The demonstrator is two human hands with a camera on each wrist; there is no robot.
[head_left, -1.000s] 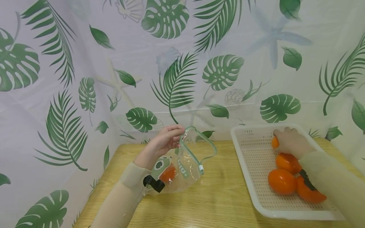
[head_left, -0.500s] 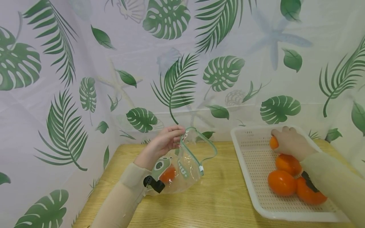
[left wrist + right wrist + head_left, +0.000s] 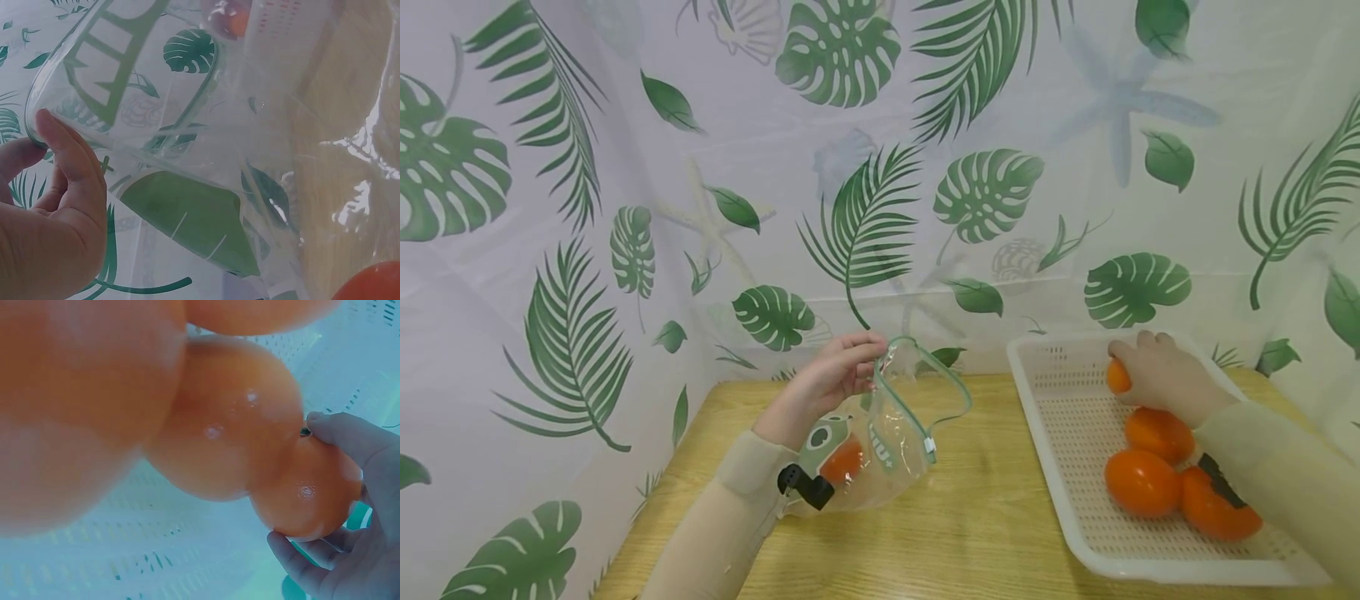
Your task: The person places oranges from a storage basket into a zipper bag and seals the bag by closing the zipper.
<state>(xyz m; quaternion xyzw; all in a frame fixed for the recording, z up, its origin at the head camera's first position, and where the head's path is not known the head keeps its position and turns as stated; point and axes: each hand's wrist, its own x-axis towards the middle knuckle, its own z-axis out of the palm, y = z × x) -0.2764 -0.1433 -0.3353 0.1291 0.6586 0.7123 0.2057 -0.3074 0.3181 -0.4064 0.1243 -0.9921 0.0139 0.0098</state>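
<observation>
I have the left hand [image 3: 831,377] pinching the green-edged mouth of a clear plastic zip bag [image 3: 887,487] above the wood-grain table [image 3: 985,521]; a red-orange fruit [image 3: 842,460] sits inside. I see the right hand [image 3: 1167,379] reaching palm-down into the white perforated plastic basket [image 3: 1047,450], thumb and fingers curled round a small, glossy, round orange fruit [image 3: 306,487] with a dark stem spot, beside three larger orange fruits [image 3: 1142,483]. Against a second ago, I find the right hand and its fruit slightly farther left, the bag unmoved.
</observation>
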